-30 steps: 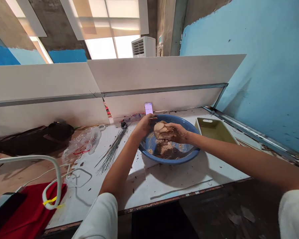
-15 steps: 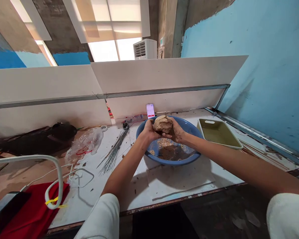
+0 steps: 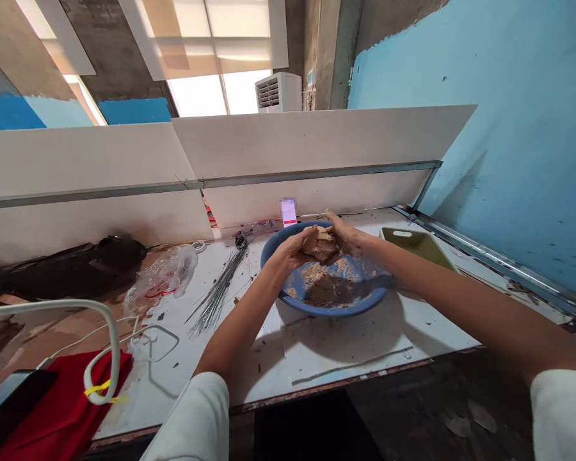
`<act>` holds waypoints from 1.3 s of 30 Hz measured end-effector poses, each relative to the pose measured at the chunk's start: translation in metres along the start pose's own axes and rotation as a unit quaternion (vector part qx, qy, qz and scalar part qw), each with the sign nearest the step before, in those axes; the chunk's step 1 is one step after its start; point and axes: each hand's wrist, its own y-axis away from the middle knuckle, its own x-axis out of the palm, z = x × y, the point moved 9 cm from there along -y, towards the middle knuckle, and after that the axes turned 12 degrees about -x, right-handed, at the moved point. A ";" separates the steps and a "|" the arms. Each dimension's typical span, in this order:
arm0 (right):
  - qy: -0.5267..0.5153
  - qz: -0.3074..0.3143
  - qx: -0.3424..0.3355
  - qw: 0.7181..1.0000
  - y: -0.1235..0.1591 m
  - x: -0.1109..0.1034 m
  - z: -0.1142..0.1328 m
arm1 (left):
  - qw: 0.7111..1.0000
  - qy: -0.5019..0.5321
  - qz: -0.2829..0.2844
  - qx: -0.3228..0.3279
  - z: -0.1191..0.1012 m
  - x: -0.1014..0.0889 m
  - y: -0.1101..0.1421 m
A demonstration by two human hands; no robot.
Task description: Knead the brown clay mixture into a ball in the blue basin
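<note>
A rough brown lump of clay (image 3: 324, 246) is held above a blue basin (image 3: 338, 312). My left hand (image 3: 295, 250) cups the lump from its left side, fingers curled beneath it. On the opposite side, my right hand (image 3: 349, 238) lies against the lump with its fingers stretched out, pointing up and away. Crumbly brown clay (image 3: 324, 285) covers part of the basin floor, and smears mark the inner wall. The undersides of my fingers and the palm contact are partly hidden.
A phone (image 3: 288, 212) stands behind the basin. Thin metal wires (image 3: 221, 291) and a clear plastic bag (image 3: 166, 275) lie to the left. An olive tray (image 3: 420, 246) sits to the right. A white board (image 3: 317, 137) borders the table's back; a white tube (image 3: 110, 320) curves at left.
My right hand has opened out from gripping the lump, its fingers now extended upward. The lump has shifted slightly right and down, and my left hand has moved with it.
</note>
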 end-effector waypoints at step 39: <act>0.076 -0.036 -0.062 0.995 0.000 -0.006 0.008 | 0.992 -0.037 -0.031 0.116 -0.011 -0.008 0.002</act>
